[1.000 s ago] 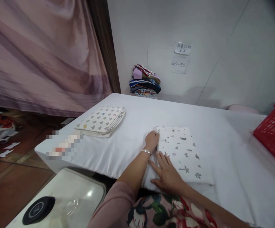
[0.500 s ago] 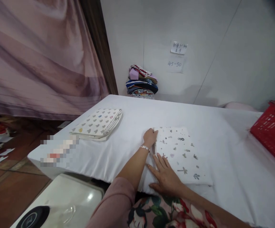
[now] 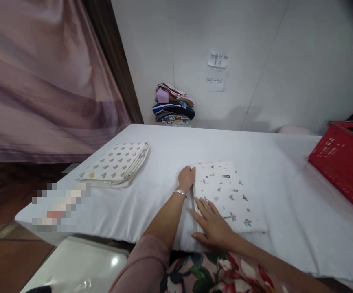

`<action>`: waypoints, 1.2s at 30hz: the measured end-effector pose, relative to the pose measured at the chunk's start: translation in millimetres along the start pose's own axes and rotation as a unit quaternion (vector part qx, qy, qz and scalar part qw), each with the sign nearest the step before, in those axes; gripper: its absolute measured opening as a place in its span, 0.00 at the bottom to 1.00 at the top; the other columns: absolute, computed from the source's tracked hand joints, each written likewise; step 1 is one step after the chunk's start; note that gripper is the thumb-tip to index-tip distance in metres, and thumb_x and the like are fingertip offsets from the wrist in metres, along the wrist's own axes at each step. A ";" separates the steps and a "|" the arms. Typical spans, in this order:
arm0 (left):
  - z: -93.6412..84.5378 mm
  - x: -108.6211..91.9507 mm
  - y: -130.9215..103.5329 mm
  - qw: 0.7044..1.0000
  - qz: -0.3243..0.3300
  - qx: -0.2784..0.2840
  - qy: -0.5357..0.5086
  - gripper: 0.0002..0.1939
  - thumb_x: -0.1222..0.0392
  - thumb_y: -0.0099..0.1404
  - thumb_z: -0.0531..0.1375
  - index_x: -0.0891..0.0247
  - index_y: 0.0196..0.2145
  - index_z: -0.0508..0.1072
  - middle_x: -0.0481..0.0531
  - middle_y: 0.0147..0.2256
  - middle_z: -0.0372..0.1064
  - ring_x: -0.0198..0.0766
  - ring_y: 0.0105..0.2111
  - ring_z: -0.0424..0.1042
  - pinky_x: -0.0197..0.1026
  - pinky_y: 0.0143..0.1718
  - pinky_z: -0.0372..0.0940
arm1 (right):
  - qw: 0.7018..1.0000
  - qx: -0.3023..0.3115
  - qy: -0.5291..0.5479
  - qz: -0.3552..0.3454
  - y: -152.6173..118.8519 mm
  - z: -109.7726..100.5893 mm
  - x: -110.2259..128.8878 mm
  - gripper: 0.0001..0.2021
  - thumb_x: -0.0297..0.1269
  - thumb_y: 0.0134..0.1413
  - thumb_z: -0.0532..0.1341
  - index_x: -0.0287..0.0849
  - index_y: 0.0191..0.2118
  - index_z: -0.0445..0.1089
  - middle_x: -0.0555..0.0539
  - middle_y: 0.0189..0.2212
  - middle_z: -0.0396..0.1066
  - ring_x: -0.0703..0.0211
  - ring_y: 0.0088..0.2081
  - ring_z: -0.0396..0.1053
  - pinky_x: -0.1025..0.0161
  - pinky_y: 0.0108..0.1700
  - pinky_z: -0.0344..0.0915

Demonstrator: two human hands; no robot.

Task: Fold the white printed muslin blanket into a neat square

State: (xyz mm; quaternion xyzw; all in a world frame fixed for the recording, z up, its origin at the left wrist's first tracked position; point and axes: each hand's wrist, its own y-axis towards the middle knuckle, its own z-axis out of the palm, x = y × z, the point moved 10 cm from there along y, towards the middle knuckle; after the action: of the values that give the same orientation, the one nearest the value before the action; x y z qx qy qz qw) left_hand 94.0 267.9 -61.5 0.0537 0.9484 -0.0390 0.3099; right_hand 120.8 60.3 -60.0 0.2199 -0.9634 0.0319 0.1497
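A white folded cloth [image 3: 225,191] printed with small grey plants and animals lies flat before me. At its far left corner, my left hand [image 3: 187,178] has its fingers curled closed on the cloth's edge. Below it, my right hand [image 3: 213,226] rests with fingers outstretched over the near left edge of the same cloth. Over to the left lies a second folded cloth [image 3: 115,165], white with grey mouse-head shapes, out of reach of both hands.
A white-covered table [image 3: 170,150] carries both cloths. On its right stands a red plastic basket [image 3: 344,167]. Several folded fabrics [image 3: 174,108] are piled by the wall behind. Paper signs [image 3: 215,71] hang there. A whitish glossy object [image 3: 81,260] is at the lower left, below the table edge.
My view has turned a little to the right, so the scene sits further left. Both hands stay at the left edge of the plant-print cloth, with only slight movement.
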 end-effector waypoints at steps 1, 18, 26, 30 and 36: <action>0.6 0.0 0.6 1.000 0.001 0.000 0.006 0.17 0.48 0.65 0.48 0.62 0.31 0.69 0.57 0.34 0.73 0.43 0.36 0.71 0.40 0.34 0.59 | 1.000 0.005 0.003 -0.004 0.5 2.0 0.9 0.36 0.56 0.54 0.53 0.43 0.64 0.49 0.35 0.65 0.32 0.41 0.65 0.30 0.41 0.62 0.36; -0.2 -1.1 0.0 1.000 0.000 -0.016 0.022 0.17 0.47 0.64 0.48 0.62 0.32 0.68 0.58 0.34 0.72 0.44 0.36 0.71 0.40 0.33 0.59 | 0.996 -0.017 -0.005 0.084 -17.3 -30.8 -39.0 0.33 0.52 0.60 0.47 0.37 0.65 0.46 0.38 0.65 0.39 0.47 0.65 0.33 0.43 0.63 0.34; -3.5 2.7 1.6 0.999 -0.031 0.005 -0.021 0.19 0.47 0.61 0.53 0.65 0.41 0.67 0.60 0.43 0.70 0.46 0.44 0.69 0.42 0.41 0.61 | 0.977 -0.132 -0.023 0.168 -46.6 -70.5 -97.4 0.27 0.49 0.59 0.48 0.43 0.61 0.56 0.42 0.63 0.47 0.44 0.64 0.42 0.40 0.61 0.41; -1.2 2.2 6.4 0.998 -0.034 0.026 -0.040 0.24 0.49 0.60 0.55 0.66 0.50 0.64 0.63 0.50 0.66 0.48 0.49 0.66 0.43 0.45 0.60 | 0.931 -0.180 0.017 0.317 -83.9 -82.8 -176.3 0.32 0.51 0.56 0.50 0.39 0.62 0.53 0.37 0.60 0.55 0.41 0.60 0.54 0.45 0.55 0.56; 2.3 -9.2 17.8 0.996 0.034 0.061 -0.058 0.25 0.58 0.59 0.56 0.59 0.55 0.62 0.55 0.55 0.61 0.42 0.51 0.64 0.39 0.50 0.57 | 0.916 -0.144 0.125 0.352 -87.5 -56.1 -213.4 0.39 0.50 0.51 0.57 0.42 0.65 0.45 0.38 0.52 0.66 0.45 0.46 0.69 0.53 0.43 0.65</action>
State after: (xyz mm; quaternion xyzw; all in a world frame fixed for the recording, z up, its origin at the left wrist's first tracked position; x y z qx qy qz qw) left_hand 104.9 284.5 -58.7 0.1028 0.9222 -0.0892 0.3619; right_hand 357.3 77.0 -71.5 -0.1633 -0.9462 -0.0291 0.2778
